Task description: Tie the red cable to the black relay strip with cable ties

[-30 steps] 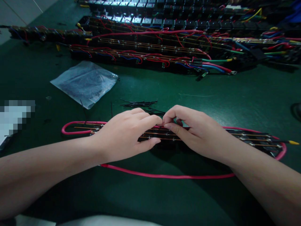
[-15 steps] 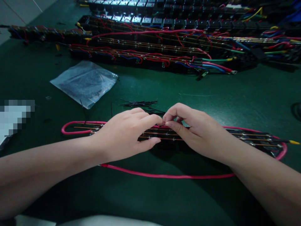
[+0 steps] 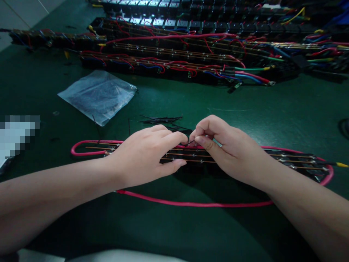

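My left hand (image 3: 147, 156) lies over a long black wired strip (image 3: 289, 158) with metal rails, its thumb spread away from its index finger. The undersides of those fingers are hidden. Between the thumb and index finger of my right hand (image 3: 226, 145) is the end of a thin black cable tie (image 3: 191, 142), which slants down toward the left index fingertip. A thick red cable (image 3: 191, 204) loops around the strip and runs along its far edge beneath my hands. Another black cable tie (image 3: 98, 140) stands up around the cable at the left.
Several loose black cable ties (image 3: 160, 119) lie just beyond my hands. A clear plastic bag (image 3: 99, 94) rests at the back left. Rows of wired black strips (image 3: 163, 65) stretch across the back of the green table (image 3: 169, 233). A yellow-tipped lead (image 3: 340, 165) sticks out at right.
My right hand has shifted slightly up and to the right, drawing the cable tie's end away, so more of the tie shows. The left hand has stayed in place.
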Demonstrator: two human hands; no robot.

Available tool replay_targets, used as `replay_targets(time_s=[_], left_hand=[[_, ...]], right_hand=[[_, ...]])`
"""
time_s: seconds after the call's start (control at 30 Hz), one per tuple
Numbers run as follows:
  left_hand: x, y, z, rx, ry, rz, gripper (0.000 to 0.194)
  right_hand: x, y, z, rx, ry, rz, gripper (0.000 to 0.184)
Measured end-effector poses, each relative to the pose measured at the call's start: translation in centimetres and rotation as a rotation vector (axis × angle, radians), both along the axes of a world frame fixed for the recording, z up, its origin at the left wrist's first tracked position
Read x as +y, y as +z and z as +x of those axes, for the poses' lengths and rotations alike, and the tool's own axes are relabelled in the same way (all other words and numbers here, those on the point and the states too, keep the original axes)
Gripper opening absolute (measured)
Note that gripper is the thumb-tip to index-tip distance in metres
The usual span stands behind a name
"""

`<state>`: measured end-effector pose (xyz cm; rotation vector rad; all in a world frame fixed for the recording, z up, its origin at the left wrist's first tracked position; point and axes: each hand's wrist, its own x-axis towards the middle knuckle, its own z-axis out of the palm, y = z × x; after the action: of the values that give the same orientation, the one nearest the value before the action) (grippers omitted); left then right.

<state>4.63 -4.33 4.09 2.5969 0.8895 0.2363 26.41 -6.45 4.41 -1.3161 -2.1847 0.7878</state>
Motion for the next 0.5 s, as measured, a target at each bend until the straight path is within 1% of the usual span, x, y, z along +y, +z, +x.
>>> replay_targets(time_s=[0.17, 0.5], left_hand=[[0.03, -0.04, -0.05, -0.003, -0.005, 0.0, 0.026], [0.04, 0.09, 0.05, 0.008, 0.008, -0.016, 0.026]], right_hand=[[-0.03, -0.29, 0.13, 0.009, -0.009, 0.016, 0.006], [-0.03, -0.23, 0.22, 0.025, -0.027, -0.015, 0.008]])
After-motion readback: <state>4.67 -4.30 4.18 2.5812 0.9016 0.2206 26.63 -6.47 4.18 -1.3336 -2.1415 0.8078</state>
